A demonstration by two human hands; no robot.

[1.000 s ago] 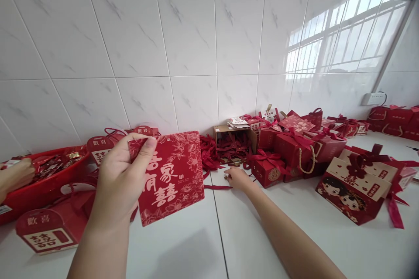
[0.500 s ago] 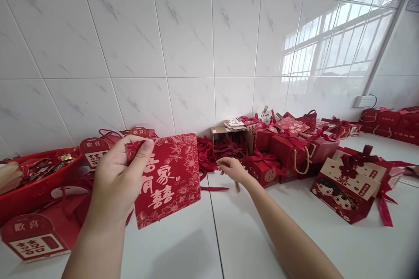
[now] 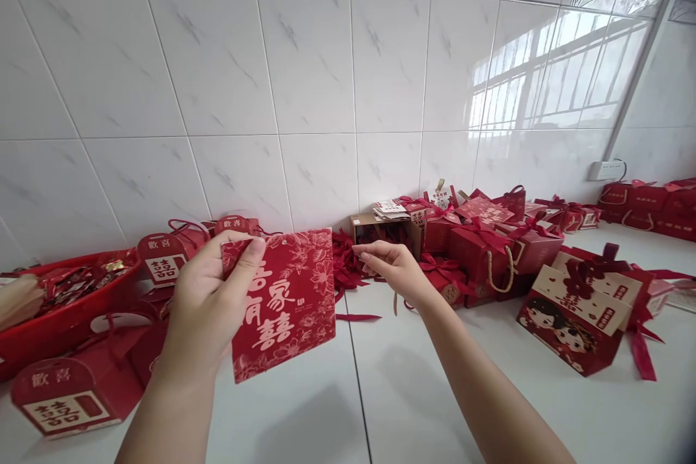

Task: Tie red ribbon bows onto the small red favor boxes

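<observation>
My left hand [image 3: 209,304] pinches a square red card [image 3: 286,304] by its upper left corner, thumb in front. The card has white Chinese characters, pale flower line-work and a small hole near its top edge. My right hand [image 3: 394,268] is raised to the right of the card, apart from it, with thumb and fingertips pressed together. A thin brownish ribbon [image 3: 395,303] hangs below this hand, seemingly from its grip; the fingers hide its upper part. Behind the right hand is an open cardboard box [image 3: 416,238], with a heap of dark red ribbons [image 3: 348,261] beside it.
A red basin [image 3: 103,297] of wrapped sweets stands at left, with another person's blurred hand [image 3: 19,301] over it. Red gift boxes [image 3: 70,395] sit before it. More gift boxes [image 3: 481,261] crowd the right; a couple-printed box [image 3: 576,319] stands nearer. A tiled wall [image 3: 315,72] rises behind.
My right hand has lifted from near the box's front, its fingers now higher and closer to the card. The card has shifted slightly right in view, still held by my left hand.
</observation>
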